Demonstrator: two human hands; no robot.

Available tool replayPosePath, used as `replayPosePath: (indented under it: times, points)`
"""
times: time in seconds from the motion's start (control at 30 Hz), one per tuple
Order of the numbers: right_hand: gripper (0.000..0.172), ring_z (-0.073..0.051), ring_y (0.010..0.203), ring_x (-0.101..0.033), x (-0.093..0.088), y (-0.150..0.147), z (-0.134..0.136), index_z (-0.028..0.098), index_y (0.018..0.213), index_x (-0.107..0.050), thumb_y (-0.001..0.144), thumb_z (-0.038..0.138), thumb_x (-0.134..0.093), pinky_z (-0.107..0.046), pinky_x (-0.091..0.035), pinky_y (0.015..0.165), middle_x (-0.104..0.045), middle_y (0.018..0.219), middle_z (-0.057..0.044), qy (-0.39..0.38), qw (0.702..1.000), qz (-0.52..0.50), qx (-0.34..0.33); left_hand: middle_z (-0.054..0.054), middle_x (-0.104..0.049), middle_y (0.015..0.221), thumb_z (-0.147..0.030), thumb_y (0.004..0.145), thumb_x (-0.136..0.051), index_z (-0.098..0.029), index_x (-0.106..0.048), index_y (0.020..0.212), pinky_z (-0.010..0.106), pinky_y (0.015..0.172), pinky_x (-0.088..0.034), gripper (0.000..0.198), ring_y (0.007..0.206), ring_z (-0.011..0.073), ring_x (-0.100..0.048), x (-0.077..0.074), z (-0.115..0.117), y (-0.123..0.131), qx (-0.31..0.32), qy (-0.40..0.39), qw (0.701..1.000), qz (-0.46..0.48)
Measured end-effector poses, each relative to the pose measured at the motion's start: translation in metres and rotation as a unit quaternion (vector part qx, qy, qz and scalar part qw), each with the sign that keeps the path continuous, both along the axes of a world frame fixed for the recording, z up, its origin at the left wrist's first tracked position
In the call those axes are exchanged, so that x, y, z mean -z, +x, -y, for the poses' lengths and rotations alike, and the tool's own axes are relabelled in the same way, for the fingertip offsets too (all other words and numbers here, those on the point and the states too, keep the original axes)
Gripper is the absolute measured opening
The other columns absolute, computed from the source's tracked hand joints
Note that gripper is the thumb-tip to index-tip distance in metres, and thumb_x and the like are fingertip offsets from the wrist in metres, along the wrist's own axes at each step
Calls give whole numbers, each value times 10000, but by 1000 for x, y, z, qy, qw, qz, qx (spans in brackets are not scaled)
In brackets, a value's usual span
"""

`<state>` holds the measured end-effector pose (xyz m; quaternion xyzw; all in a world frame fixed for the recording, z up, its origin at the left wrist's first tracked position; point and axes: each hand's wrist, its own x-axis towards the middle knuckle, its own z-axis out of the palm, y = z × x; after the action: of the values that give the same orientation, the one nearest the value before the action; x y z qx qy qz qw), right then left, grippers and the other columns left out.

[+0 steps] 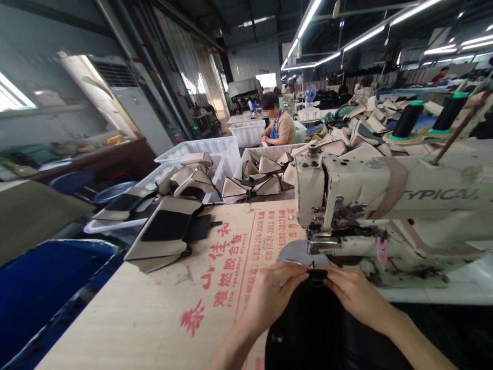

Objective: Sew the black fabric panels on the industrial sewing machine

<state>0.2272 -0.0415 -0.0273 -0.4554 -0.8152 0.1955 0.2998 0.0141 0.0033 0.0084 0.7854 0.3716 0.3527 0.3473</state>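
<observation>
My left hand [274,290] and my right hand [352,293] both pinch the top edge of a black fabric piece [308,324] that lies in front of me. The pinched edge sits just below the needle area of a cream sewing machine [385,205] marked TYPICAL. A grey round piece [295,252] lies under the machine head, just beyond my fingers. A stack of beige and black shoe-upper pieces [165,231] rests on the plywood worktop [162,313] to the left of my hands.
White plastic bins [215,149] heaped with beige pieces stand beyond the worktop. Two black thread cones [408,119] stand behind the machine. A seated person [279,126] works at a far table. A blue surface [42,288] lies at the left.
</observation>
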Motion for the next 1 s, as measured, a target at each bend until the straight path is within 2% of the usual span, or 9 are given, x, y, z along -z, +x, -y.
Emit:
replayPosePath:
  times: [0.1,0.17,0.2,0.3,0.4,0.57,0.73,0.87,1.0]
  points:
    - [311,-201,1011,-603,0,0,1,170,1161,-562,913,157,-377,-345,-506,882,-610,1143,-95,0,1000,-6,7,73,-697,906,-344,838,-523,-162,-649,958,340,803,-521,252,879,198,-649,9,-14,-10,-175,-144,970,86]
    - [303,-207,1014,-601,1,1,1,179,1159,-563,912,170,-387,-352,-507,883,-608,1147,-90,2,1000,-10,16,103,-633,1099,-334,829,-528,-168,-566,1092,408,899,-468,313,1060,230,-578,11,-15,-17,-267,-161,946,92]
    - [303,-209,1013,-602,1,1,1,184,1164,-559,911,174,-393,-354,-508,879,-605,1153,-87,3,1000,-13,19,103,-581,1188,-320,827,-530,-188,-533,1131,426,948,-428,332,1138,231,-523,9,-10,-18,-270,-146,949,73]
    - [316,-208,1029,-593,4,2,1,196,1195,-534,916,175,-388,-353,-510,873,-588,1179,-86,1,1000,-16,20,57,-507,1278,-281,831,-528,-251,-536,1128,395,1023,-363,298,1213,196,-446,-1,17,-13,-130,-82,988,-19]
    - [327,-209,1060,-574,6,4,-1,191,1214,-517,922,176,-370,-360,-498,890,-582,1186,-95,-1,1000,-9,10,35,-548,1229,-203,803,-566,-263,-539,1159,331,995,-409,362,1150,171,-499,-7,34,1,-28,-28,996,-83]
    - [313,-204,1052,-578,2,7,-3,188,1172,-551,917,170,-372,-360,-490,904,-609,1142,-84,-10,1000,-3,-16,27,-651,1084,-201,858,-502,-215,-627,1067,268,910,-478,244,979,137,-609,1,13,8,16,45,993,-110]
    - [321,-170,1082,-549,-5,12,-4,191,1201,-524,918,155,-377,-322,-457,948,-573,1193,-75,-22,998,-22,-60,10,-661,1047,-229,890,-458,-225,-624,1059,225,883,-481,237,975,113,-605,1,-1,-1,104,46,986,-122]
    - [309,-179,1130,-493,-4,11,-4,199,1196,-521,915,162,-398,-350,-431,974,-558,1184,-73,6,998,-39,-49,5,-649,1050,-248,883,-478,-226,-598,1070,214,871,-474,223,968,108,-599,0,4,-2,96,53,985,-132]
    - [293,-174,1040,-546,-4,7,-4,188,1172,-531,916,155,-390,-332,-480,906,-614,1068,-73,31,996,-60,-50,15,-650,1000,-240,886,-470,-209,-567,1053,240,821,-487,196,905,127,-607,0,8,-1,71,60,982,-161]
